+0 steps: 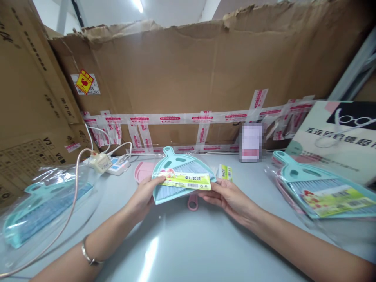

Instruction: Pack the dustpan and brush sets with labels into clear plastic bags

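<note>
- Surface (182, 246): grey, spanning the lower frame.
- Left hand (143, 196): lower centre-left; fingers clamped on the left edge of the teal dustpan set (182, 167), thumb over the label (195, 180).
- Right hand (232, 199): right of centre; fingers clamped on the set's right edge.
- Teal dustpan set: frame centre, tilted, handle toward the top.
- Pink handle (192, 204): protrudes below the set; a pink dustpan (143, 171) shows behind its left side.
- Bagged dustpan (44, 213): lower left.
- Dustpan stack (298, 172): right side.
- Power strip (119, 167): left of centre, plugs inserted.
- Cardboard box (176, 74): upper frame, taped.
</note>
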A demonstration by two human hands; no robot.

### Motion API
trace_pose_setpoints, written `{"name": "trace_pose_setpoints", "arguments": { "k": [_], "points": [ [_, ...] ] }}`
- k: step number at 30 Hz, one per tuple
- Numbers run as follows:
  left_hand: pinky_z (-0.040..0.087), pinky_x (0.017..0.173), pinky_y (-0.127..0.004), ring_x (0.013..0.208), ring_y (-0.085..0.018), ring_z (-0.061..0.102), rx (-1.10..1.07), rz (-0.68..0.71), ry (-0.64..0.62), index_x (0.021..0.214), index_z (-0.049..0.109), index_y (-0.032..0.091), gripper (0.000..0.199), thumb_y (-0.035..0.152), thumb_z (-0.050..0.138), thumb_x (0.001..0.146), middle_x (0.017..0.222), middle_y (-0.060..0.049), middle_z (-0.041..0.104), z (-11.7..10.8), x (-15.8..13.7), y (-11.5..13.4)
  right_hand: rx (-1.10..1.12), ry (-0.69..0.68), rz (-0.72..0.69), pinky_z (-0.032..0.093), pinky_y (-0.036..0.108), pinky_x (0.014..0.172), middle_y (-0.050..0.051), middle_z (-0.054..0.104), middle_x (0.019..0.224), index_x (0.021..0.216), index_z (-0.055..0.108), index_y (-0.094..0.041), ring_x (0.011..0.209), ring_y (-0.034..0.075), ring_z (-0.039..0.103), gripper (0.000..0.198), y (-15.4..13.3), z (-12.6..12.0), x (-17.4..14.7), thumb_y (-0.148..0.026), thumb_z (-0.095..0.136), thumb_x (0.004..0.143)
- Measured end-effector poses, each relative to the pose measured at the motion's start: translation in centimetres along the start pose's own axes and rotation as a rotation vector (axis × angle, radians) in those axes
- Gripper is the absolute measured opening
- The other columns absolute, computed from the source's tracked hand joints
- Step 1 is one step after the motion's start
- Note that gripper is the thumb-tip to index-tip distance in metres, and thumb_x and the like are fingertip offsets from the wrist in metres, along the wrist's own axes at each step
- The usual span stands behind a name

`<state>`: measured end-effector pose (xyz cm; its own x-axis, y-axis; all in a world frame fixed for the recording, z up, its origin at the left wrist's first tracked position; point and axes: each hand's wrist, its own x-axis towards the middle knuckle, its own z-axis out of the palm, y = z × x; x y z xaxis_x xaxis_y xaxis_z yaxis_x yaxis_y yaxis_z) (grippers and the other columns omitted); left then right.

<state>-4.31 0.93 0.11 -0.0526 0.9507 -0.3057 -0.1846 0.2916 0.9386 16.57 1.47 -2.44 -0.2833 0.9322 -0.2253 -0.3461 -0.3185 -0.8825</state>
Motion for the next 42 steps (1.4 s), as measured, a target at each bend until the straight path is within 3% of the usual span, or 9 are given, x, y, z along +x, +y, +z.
{"name": "trace_pose_setpoints", "arguments": {
  "k": [3,9,13,20,25,31,36,40,42],
  "points": [
    [0.054,0.058,-0.021,0.077,-0.020,0.068,-0.020,0.021,0.006,0.099,0.063,0.012,0.029,0.021,0.063,0.071,0.093,-0.010,0.071,0.0,0.0,-0.1,-0.022,-0.018,-0.018,0.054,0.020,0.060,0.009,0.070,0.077,0.083,0.066,-0.012,0.064,0.013,0.066,0.017,0.1,0.0,0.0,-0.026,0.062,0.074],
    [0.054,0.058,-0.024,0.072,-0.020,0.068,-0.058,0.036,0.048,0.097,0.062,0.012,0.024,0.018,0.061,0.074,0.089,-0.011,0.071,0.1,0.0,-0.1,0.049,-0.141,-0.069,0.052,0.034,0.081,0.007,0.067,0.099,0.102,0.059,-0.018,0.087,0.018,0.064,0.030,-0.5,0.4,-0.7,-0.030,0.059,0.075],
    [0.052,0.058,-0.023,0.076,-0.020,0.067,-0.001,0.070,0.022,0.102,0.059,0.014,0.029,0.023,0.062,0.074,0.096,-0.010,0.070,0.3,-0.3,-0.5,-0.044,-0.008,-0.073,0.054,0.025,0.072,0.006,0.068,0.096,0.101,0.058,-0.017,0.075,0.014,0.065,0.034,-0.1,0.4,-0.4,-0.025,0.068,0.069],
    [0.050,0.065,-0.025,0.084,-0.020,0.065,0.117,0.150,-0.269,0.117,0.051,0.018,0.049,0.030,0.066,0.072,0.108,-0.010,0.065,0.3,-1.2,-0.7,-0.124,0.184,-0.033,0.053,0.021,0.050,0.005,0.068,0.070,0.091,0.062,-0.012,0.052,0.012,0.061,0.031,0.2,-0.6,1.0,-0.037,0.065,0.072],
    [0.048,0.077,-0.025,0.097,-0.021,0.061,0.120,0.124,-0.502,0.117,0.053,0.015,0.054,0.021,0.071,0.066,0.113,-0.012,0.062,-0.2,-0.9,-0.1,-0.115,0.166,-0.054,0.050,0.018,0.047,0.004,0.068,0.073,0.090,0.062,-0.015,0.053,0.010,0.060,0.027,-0.1,-1.1,1.2,-0.037,0.063,0.074],
    [0.050,0.072,-0.025,0.086,-0.019,0.064,0.148,0.160,-0.337,0.106,0.059,0.014,0.045,0.025,0.073,0.064,0.100,-0.010,0.068,-0.8,0.6,-0.3,-0.006,-0.163,-0.074,0.052,0.023,0.077,0.004,0.068,0.096,0.095,0.063,-0.017,0.080,0.013,0.064,0.024,-1.5,-1.4,0.8,-0.021,0.067,0.071],
    [0.051,0.060,-0.024,0.068,-0.015,0.063,0.143,0.217,-0.218,0.097,0.061,0.012,0.039,0.036,0.069,0.068,0.081,-0.006,0.070,-0.8,0.9,-0.5,-0.032,-0.021,-0.075,0.053,0.018,0.067,0.005,0.070,0.072,0.078,0.068,-0.011,0.065,0.010,0.064,0.018,-1.2,-1.1,0.9,-0.026,0.071,0.067],
    [0.050,0.070,-0.025,0.078,-0.016,0.064,0.138,0.225,-0.302,0.104,0.057,0.013,0.044,0.030,0.072,0.066,0.087,-0.007,0.069,-0.8,0.6,-0.4,-0.039,0.046,-0.087,0.053,0.017,0.060,0.004,0.068,0.063,0.065,0.068,-0.010,0.056,0.008,0.061,0.021,-0.6,-0.7,0.7,-0.031,0.073,0.064],
    [0.049,0.067,-0.024,0.073,-0.014,0.064,0.146,0.226,-0.311,0.099,0.057,0.013,0.041,0.028,0.073,0.064,0.081,-0.006,0.069,-0.8,0.7,-0.6,-0.041,0.074,-0.099,0.053,0.018,0.059,0.002,0.066,0.059,0.060,0.065,-0.011,0.053,0.008,0.059,0.022,-0.5,-0.6,0.5,-0.031,0.073,0.064]
  ]
}}
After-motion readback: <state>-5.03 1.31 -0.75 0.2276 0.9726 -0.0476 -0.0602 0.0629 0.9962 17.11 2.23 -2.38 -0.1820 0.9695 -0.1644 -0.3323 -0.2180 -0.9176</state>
